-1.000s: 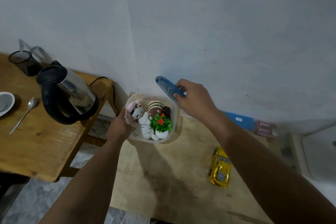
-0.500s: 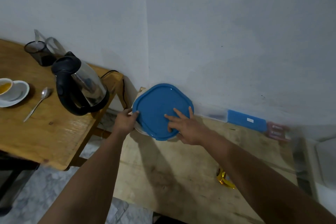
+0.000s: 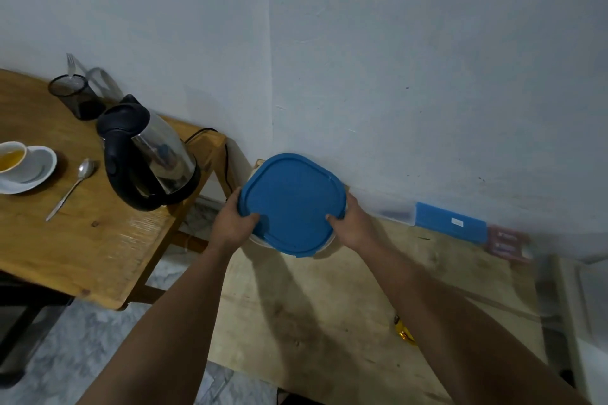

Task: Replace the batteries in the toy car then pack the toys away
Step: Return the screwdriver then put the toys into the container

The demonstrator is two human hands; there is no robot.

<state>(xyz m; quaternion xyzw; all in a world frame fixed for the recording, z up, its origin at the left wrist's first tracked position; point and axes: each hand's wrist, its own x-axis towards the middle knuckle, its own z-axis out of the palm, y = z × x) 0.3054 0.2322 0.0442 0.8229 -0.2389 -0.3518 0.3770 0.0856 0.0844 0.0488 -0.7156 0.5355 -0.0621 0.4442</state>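
A rounded-square blue plastic lid [image 3: 291, 204] sat on a clear container [image 3: 260, 239] at the far corner of the pale plywood counter [image 3: 329, 312], against the wall. The left hand [image 3: 232, 223] gripped the lid's left edge with its thumb curled onto the top; the right hand [image 3: 352, 222] gripped the right edge likewise. A glossy yellow toy car [image 3: 404, 332] lay nearer, mostly hidden behind the right forearm. A steel kettle [image 3: 151, 154] stood on the neighbouring varnished wooden table [image 3: 82, 240].

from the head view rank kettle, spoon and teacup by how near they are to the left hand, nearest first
From the left hand:
1. kettle, on the near corner of the side table.
2. spoon, further left.
3. teacup, on its saucer at the left edge.
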